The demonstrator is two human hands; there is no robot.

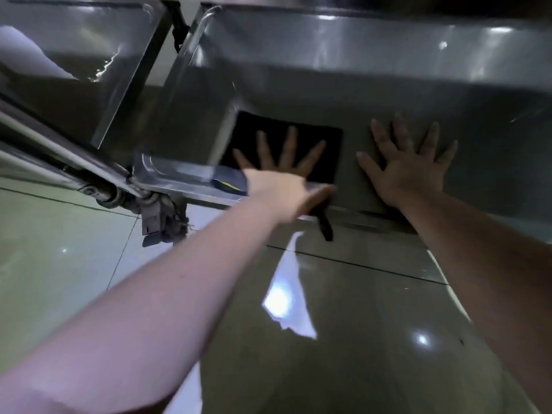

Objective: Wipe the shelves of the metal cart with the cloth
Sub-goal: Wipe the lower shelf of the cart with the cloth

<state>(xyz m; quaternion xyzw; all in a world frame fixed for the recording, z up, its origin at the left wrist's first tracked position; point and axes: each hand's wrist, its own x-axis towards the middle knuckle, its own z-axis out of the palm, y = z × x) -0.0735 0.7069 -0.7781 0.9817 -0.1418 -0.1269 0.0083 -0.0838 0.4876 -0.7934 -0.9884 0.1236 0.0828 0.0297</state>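
Note:
A dark cloth (327, 144) lies flat in the near left corner of the metal cart's low shelf (448, 94). My left hand (280, 174) presses down on the cloth with straight, spread fingers. To the right of the cloth, my right hand (409, 165) rests flat on the bare metal, fingers spread, apart from the cloth. A short dark strip (325, 225) hangs over the shelf's front lip below my left hand; I cannot tell whether it belongs to the cloth. The shelf has a raised rim all round.
A caster and frame joint (161, 219) sit under the shelf's left corner. A second steel tray or shelf (74, 55) stands to the upper left. Another shelf edge (328, 4) overhangs at the top. Glossy floor tiles (343, 324) fill the foreground.

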